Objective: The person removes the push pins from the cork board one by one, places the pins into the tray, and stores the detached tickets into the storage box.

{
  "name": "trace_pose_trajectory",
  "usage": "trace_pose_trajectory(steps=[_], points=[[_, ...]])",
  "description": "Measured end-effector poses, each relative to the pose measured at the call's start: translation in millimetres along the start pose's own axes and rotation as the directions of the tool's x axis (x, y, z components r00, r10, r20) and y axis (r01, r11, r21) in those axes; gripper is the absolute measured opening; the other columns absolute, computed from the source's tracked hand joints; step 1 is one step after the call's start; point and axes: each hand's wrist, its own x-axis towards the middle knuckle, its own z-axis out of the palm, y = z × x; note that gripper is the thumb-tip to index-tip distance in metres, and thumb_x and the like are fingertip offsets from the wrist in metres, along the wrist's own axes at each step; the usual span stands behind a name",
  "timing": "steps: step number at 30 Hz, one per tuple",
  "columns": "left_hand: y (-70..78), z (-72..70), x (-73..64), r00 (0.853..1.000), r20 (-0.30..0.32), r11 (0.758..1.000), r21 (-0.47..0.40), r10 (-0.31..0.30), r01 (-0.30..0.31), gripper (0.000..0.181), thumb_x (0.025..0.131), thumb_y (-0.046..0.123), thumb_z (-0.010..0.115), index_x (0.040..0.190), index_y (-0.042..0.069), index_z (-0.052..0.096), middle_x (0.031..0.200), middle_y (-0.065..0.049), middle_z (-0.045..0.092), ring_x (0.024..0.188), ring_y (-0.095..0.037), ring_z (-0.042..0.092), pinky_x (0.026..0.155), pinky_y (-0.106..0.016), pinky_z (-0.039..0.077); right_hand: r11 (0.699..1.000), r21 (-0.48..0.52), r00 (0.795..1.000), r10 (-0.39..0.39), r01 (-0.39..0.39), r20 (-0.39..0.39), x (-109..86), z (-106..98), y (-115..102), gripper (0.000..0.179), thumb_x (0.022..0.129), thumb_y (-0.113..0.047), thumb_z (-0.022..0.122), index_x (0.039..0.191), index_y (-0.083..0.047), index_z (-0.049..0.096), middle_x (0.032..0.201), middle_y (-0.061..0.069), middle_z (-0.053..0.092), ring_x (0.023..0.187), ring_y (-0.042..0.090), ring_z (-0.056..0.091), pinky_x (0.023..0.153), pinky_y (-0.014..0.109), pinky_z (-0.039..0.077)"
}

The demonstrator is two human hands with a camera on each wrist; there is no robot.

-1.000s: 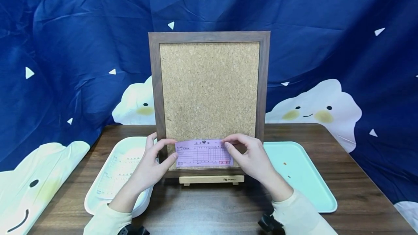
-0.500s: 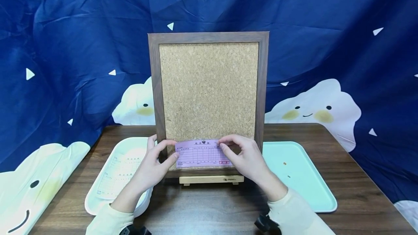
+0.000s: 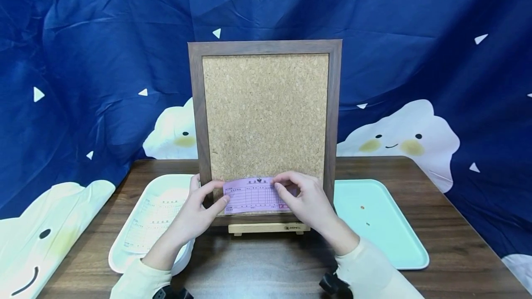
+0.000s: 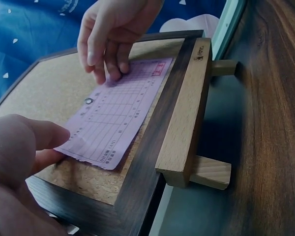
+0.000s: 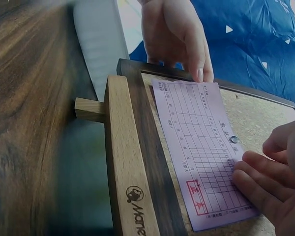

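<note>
A pink printed receipt slip (image 3: 249, 196) lies against the lower part of a framed cork board (image 3: 266, 114). Near the middle of its top edge sits a small metallic thumbtack (image 5: 233, 139). My left hand (image 3: 195, 209) pinches the slip's left edge between thumb and index finger. On the slip's right half, my right hand (image 3: 305, 200) rests its fingertips close to the tack, covering part of the printed grid. In the right wrist view, those fingers (image 5: 265, 179) touch the paper, and nothing shows held between them and the thumb.
The board leans on a small wooden stand (image 3: 268, 228) on a brown table (image 3: 245, 266). A white tray (image 3: 118, 257) with printed slips is at left. At right, a mint tray (image 3: 390, 225) carries two tiny metallic bits. Behind hangs a blue cloth (image 3: 104, 59).
My right hand has slid left along the slip from its upper right corner toward the thumbtack. My left hand has stayed nearly still at the left edge.
</note>
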Motion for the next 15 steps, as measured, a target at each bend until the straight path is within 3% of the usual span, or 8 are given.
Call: trace_pose_trajectory(steps=[15], points=[[1.4, 4.0, 2.6, 0.999, -0.043, 1.0, -0.006, -0.006, 0.006, 0.013, 0.102, 0.018, 0.074, 0.112, 0.012, 0.079, 0.137, -0.019, 0.041, 0.135, -0.036, 0.041, 0.114, -0.056, 0.035, 1.0, 0.004, 1.0, 0.016, -0.016, -0.006, 3.9, 12, -5, 0.009, 0.094, 0.0, 0.078, 0.101, -0.007, 0.08, 0.093, 0.004, 0.081, 0.074, 0.006, 0.067, 0.066, 0.024, 0.058]])
